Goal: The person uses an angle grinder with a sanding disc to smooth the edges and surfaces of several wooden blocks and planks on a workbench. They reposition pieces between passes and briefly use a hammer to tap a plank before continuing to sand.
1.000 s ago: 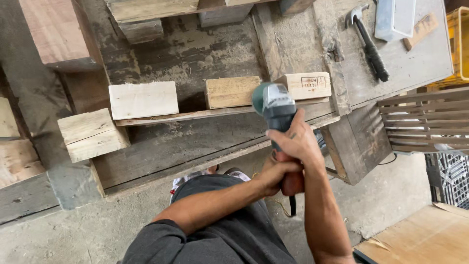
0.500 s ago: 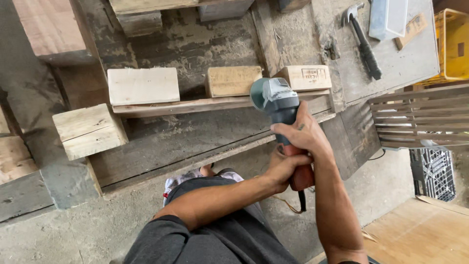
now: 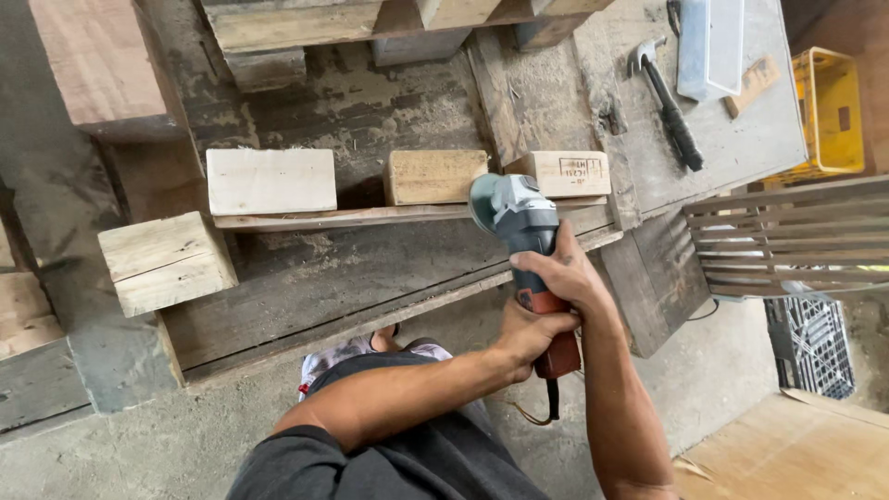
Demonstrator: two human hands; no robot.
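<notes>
Head: hammer [image 3: 669, 102], wood blocks [image 3: 435, 176] beyond grinder [image 3: 519, 222].

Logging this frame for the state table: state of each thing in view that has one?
angle grinder: held in both hands, head over the plank's edge
left hand: closed on the grinder's rear handle
right hand: closed on the grinder body
hammer: lying flat on the bench
yellow crate: upright, contents not visible

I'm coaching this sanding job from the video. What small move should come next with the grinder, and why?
Probably lower the angle grinder a little onto the thin plank: both hands, the right hand and the left hand, already grip it, and its disc sits at the plank's edge between two of the wooden blocks.
</notes>
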